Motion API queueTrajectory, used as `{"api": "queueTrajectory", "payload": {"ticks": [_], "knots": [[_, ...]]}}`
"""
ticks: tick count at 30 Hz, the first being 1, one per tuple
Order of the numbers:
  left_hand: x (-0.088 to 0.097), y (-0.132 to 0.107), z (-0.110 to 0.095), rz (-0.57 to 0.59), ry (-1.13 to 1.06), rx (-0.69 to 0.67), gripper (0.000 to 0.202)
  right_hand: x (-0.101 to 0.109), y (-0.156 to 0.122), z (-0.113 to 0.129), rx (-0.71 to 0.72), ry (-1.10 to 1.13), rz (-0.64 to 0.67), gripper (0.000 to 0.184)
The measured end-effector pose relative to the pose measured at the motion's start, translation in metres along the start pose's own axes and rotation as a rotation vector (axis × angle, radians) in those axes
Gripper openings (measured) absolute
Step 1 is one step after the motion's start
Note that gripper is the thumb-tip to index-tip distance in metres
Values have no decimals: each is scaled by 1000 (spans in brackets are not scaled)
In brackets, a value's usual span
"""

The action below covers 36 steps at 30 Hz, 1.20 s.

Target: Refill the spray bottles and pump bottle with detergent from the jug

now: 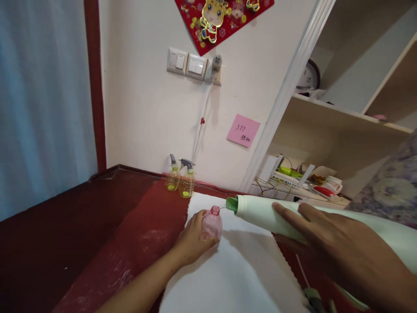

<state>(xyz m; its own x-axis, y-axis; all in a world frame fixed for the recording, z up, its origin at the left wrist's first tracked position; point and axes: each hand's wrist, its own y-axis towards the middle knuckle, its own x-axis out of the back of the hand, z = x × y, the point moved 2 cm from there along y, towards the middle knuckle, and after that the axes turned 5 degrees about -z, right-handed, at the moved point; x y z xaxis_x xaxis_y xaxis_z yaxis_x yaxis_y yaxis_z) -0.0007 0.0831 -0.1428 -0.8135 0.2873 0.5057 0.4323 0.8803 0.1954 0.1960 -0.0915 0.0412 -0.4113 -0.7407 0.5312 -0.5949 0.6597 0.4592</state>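
My left hand (195,239) is wrapped round a clear pink bottle (212,226) with an open neck, held upright over a white sheet (247,278). My right hand (329,248) grips a long pale green bottle (260,213), tilted nearly level, its green mouth pointing left. A thin stream of clear liquid runs from that mouth to the neck of the pink bottle; the two bottles are apart. Below my right hand lies a partly hidden spray head (314,298) with a thin white tube.
Two clear yellow spray bottles (186,182) with grey triggers stand against the wall. Red plastic film (140,243) covers part of the dark red table (48,243). A pink note (243,130) hangs on the wall. At right are shelves with a router (286,179) and a clock (309,78).
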Motion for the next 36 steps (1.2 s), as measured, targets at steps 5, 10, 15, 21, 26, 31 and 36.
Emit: {"api": "queueTrajectory", "payload": {"ticks": [5,10,15,21,26,31,36], "knots": [[3,-1,-3,4,-6,13,79,1,0,-1,-9,4,21,39],[3,-1,-2,13,-18,17,83,4,2,0,16,-10,-27,46],[2,-1,1,8,-17,10,81,4,3,0,7,-19,7,48],[3,-2,0,4,-15,4,80,5,3,-1,0,-23,9,48],[2,-1,1,-2,-15,-2,82,5,4,-1,13,-17,-10,47],[1,1,4,-5,-14,-1,80,4,2,0,2,-17,-1,51],[0,0,4,-5,-27,-8,78,4,1,-1,-1,1,12,52]]}}
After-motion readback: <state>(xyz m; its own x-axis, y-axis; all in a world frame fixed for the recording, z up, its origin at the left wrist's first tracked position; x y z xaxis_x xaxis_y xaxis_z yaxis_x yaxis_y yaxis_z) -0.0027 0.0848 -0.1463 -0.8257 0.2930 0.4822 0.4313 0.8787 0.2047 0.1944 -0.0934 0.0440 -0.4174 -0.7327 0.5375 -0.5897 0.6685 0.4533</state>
